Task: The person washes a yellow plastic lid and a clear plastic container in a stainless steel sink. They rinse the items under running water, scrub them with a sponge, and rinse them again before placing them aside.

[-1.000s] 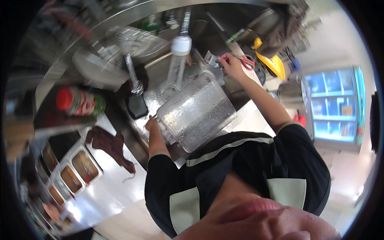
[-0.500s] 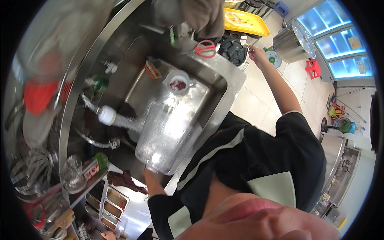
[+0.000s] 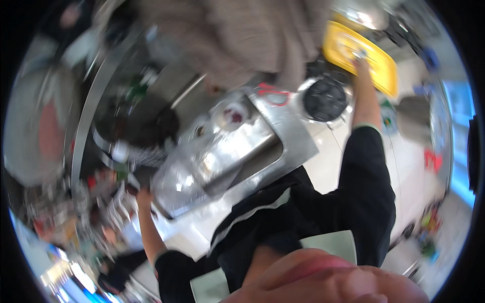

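Note:
A large clear plastic container (image 3: 184, 174) lies tilted in the steel sink (image 3: 298, 132), wet and shiny. My left hand (image 3: 145, 196) is at the sink's left end, close beside the container's lower end; motion smears its fingers, so its grip cannot be told. My right arm stretches far out to the right. At its end, my right hand (image 3: 360, 63) is over the yellow tray (image 3: 386, 81), fingers closed around something small and pale that is too blurred to name. A white strainer cup (image 3: 233, 116) with dark red bits stands in the sink.
Red-handled scissors (image 3: 274, 95) lie on the sink's corner ledge. Beyond it stands a pot with a black ridged lid (image 3: 325, 99). A grey-brown cloth (image 3: 242, 40) hangs across the top of the view. Further right are a big steel pot (image 3: 415, 113) and a red stool (image 3: 433, 160).
My right hand has moved from beside the black lid out over the yellow tray. My left hand has shifted left. The view has swung, and the hanging cloth covers more of it.

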Tool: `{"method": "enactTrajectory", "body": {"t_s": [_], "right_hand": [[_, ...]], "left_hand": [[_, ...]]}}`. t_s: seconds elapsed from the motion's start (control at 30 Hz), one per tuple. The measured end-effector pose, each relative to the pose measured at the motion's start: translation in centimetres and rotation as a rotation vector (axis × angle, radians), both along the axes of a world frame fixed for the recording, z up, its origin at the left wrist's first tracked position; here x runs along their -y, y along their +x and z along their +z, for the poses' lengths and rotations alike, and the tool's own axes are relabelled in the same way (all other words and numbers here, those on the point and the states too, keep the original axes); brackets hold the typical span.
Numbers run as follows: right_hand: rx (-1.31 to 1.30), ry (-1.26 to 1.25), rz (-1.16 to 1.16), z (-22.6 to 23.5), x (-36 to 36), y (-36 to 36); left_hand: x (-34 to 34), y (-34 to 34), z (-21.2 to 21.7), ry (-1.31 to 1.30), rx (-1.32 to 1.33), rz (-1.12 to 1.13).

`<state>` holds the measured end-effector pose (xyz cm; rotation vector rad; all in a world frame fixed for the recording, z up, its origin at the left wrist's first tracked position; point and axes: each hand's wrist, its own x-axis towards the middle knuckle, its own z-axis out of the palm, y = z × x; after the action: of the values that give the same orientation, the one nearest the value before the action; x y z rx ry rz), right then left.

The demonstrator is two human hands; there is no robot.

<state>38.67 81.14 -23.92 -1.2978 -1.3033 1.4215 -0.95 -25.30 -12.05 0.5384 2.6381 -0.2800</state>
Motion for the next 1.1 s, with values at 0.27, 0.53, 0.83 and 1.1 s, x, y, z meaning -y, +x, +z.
{"method": "enactTrajectory", "body": {"t_s": [0.27, 0.53, 0.83, 1.1], "right_hand": [[0.068, -0.242, -0.135, 3.2, 15.7, -6.0], [0.224, 0.461, 0.605, 19.7, 48.7, -9.7], [0.095, 0.768, 1.337, 27.1, 75.4, -27.6], [0.486, 0.861, 1.483, 21.8, 79.1, -38.9]], "left_hand": [[0.1, 3.9, 15.1, -0.289, -0.007, 0.320], [-4.8, 0.5, 15.2, 0.404, 0.258, 0.421], [-12.6, -4.7, 8.2, 1.180, 1.088, 0.880], [-13.5, -7.4, 9.3, 0.970, 1.298, 0.613]]}}
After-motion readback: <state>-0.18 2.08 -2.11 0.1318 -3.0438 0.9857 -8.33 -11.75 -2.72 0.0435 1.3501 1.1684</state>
